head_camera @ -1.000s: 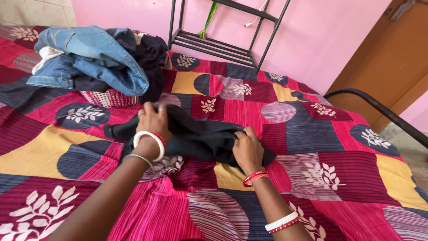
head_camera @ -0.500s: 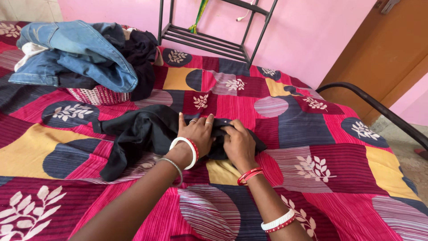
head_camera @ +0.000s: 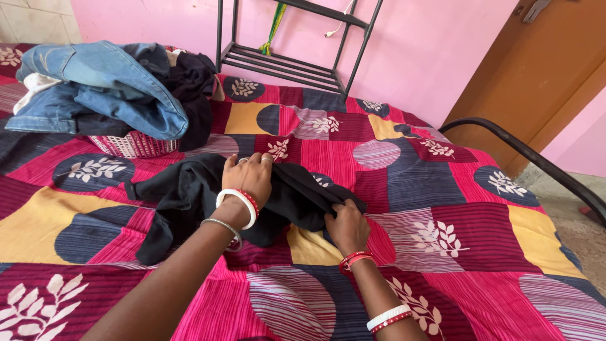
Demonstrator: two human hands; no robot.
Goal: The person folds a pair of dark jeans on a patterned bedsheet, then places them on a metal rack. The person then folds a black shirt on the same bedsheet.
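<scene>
A crumpled black garment (head_camera: 183,192) lies on a patchwork bedspread (head_camera: 435,189) of pink, yellow and dark patches. My left hand (head_camera: 249,175), with white, red and metal bangles at the wrist, grips the top of the cloth near its middle. My right hand (head_camera: 346,224), wearing red and white bangles, pinches the garment's right corner against the bed. The part of the cloth under my left hand is hidden.
A pink woven basket (head_camera: 129,145) at the back left is heaped with blue jeans (head_camera: 107,79) and dark clothes. A black metal rack (head_camera: 287,60) stands against the pink wall. A curved black bed rail (head_camera: 530,158) and a brown door (head_camera: 536,69) are at the right.
My left hand has slid left and up along the garment, lifting the cloth. My right hand has drawn back toward me, holding the right corner.
</scene>
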